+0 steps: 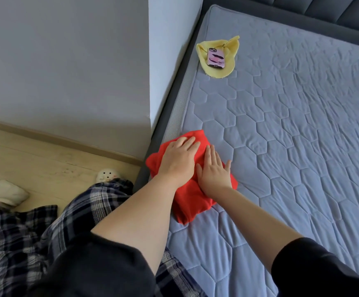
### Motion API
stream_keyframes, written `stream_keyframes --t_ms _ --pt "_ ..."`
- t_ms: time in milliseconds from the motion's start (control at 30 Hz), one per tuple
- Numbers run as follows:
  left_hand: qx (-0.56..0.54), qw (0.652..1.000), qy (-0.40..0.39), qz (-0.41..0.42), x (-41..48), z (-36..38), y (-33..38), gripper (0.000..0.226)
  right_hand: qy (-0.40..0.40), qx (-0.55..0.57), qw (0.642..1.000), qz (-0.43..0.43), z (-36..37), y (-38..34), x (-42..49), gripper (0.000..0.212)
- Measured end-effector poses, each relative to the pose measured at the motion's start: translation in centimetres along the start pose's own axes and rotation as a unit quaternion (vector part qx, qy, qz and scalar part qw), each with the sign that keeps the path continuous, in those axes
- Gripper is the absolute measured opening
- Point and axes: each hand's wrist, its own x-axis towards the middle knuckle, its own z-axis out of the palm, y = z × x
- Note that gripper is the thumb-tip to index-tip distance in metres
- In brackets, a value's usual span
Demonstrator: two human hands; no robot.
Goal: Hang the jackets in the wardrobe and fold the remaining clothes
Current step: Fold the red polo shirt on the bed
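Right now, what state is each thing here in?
Red garment: folded into a compact bundle at the mattress edge, pressed flat by both hands.
Left hand: open, palm down on the garment.
Right hand: open, fingers spread, flat on the garment.
Yellow cloth: lying loosely bunched near the mattress corner.
Phone: face down on the yellow cloth.
Mattress: bare, quilted.

Matt red cloth (187,202); quilted fabric mattress (281,146) (pale wood floor (45,155)).
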Motion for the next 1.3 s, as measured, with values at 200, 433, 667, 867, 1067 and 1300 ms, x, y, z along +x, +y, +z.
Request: stream_keyframes --t_ms 200,433,667,867,1067,1300 --pt "0.029 0.994 -0.080 -0.074 -1.2 3.6 -1.6 0.057 0.002 0.068 0.997 -0.033 0.8 5.1 -2.2 0.062" --pt "0.075 0.989 -0.078 -0.106 -0.5 3.1 -0.7 0.057 -0.051 0.409 0.892 0.185 -1.3 7.0 -0.2 0.035" --pt "0.046 0.999 -0.018 -0.003 -1.8 2.0 5.0 0.067 -0.095 0.567 0.767 0.284 -2.2 6.8 0.5 0.014" --pt "0.078 0.983 -0.127 -0.108 -4.1 3.1 2.5 0.077 -0.105 0.531 0.796 0.271 -2.8 6.6 0.8 0.016" --pt "0.062 0.983 -0.135 -0.106 -4.1 4.2 2.2 0.080 -0.113 0.390 0.887 0.222 -5.7 5.4 4.6 0.033" --pt "0.065 0.985 -0.129 -0.098 -4.1 5.1 1.7 0.083 -0.263 0.438 0.838 0.191 -5.7 3.6 6.3 0.055"
